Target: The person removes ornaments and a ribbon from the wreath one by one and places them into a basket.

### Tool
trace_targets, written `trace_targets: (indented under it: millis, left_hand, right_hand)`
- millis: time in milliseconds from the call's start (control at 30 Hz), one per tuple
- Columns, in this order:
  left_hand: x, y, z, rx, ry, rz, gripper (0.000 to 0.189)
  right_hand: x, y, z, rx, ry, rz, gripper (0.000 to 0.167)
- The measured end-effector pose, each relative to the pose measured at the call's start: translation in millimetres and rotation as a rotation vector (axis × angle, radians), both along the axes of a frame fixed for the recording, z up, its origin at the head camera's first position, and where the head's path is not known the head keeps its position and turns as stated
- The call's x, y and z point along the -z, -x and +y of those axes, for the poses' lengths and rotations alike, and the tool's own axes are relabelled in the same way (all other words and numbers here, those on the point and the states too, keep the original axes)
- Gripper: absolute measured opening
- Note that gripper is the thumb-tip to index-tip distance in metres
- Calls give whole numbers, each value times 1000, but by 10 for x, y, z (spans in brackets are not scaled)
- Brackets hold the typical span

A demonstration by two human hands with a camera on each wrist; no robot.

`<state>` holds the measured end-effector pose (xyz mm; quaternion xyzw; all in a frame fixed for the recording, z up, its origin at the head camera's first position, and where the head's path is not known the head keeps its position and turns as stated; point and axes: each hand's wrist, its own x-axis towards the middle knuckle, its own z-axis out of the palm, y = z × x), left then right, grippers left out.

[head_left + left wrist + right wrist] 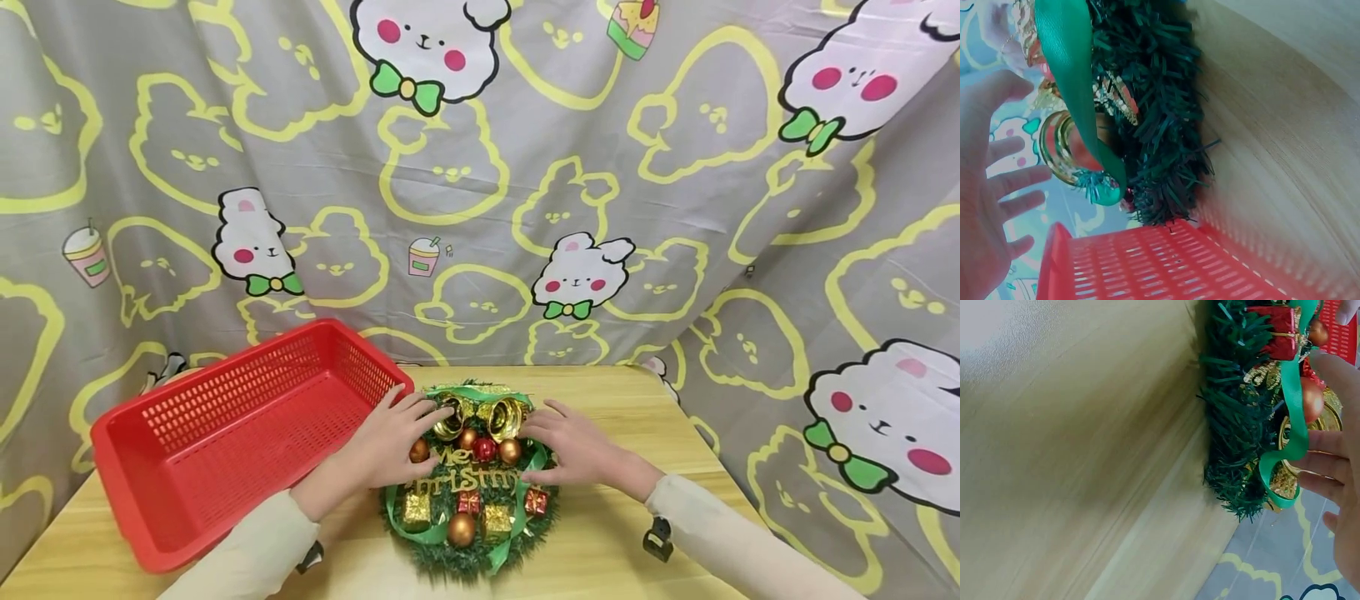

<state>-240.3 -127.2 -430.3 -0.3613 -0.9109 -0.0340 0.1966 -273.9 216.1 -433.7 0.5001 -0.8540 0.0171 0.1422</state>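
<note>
A green Christmas wreath [461, 558] lies on the table, decked with gold bells [504, 417], bronze and red balls, small wrapped gift boxes, gold lettering and a green ribbon [1294, 406]. Over its left side is my left hand [393, 437], fingers spread and relaxed; in the left wrist view the hand [991, 181] stands apart from the wreath [1154, 119]. My right hand [570, 446] is at the wreath's right side, fingers loosely extended. The right wrist view shows its fingertips right by a bell and the ribbon. Neither hand grips anything.
A red perforated plastic basket [255, 417] stands left of the wreath, its near corner close to my left forearm. Bare wooden tabletop [622, 542] shows to the right. Behind the table hangs a grey patterned curtain [465, 250].
</note>
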Motion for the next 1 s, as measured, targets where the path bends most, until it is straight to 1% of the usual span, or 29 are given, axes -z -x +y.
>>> trace_targets:
  millis: [100,200,300,400,500,567,667,800,933,1000]
  left_hand:
    - [10,0,16,54,4,49,66]
    - [-9,-6,30,102,25,71,62]
    - [-45,-28,49,129,53,60,58]
    - [-71,-44,90,138,78,43,56]
    - [-92,-44,167,157,79,36,54]
    - [-97,-28,238,171,83,53,52]
    - [-95,12,353,191,86,61,50]
    - [-64,80,482,206,117,75,46]
    - [-34,137,572,220,142,106,41]
    - [-26,155,604,220,154,109,39]
  right_hand:
    - [22,4,-6,26,-43,-8,67]
    - [32,14,-16,46,-73,-9,68]
    - [29,25,-22,60,-85,-20,69]
    - [16,29,-24,69,-97,-30,68]
    - [10,29,-31,77,-116,-40,67]
    - [16,29,-34,81,-125,-49,66]
    - [29,27,-38,85,-129,-58,66]
    - [51,25,-49,74,-126,-60,66]
    - [74,28,-59,63,-123,-71,66]
    - [84,31,-59,57,-115,-72,66]
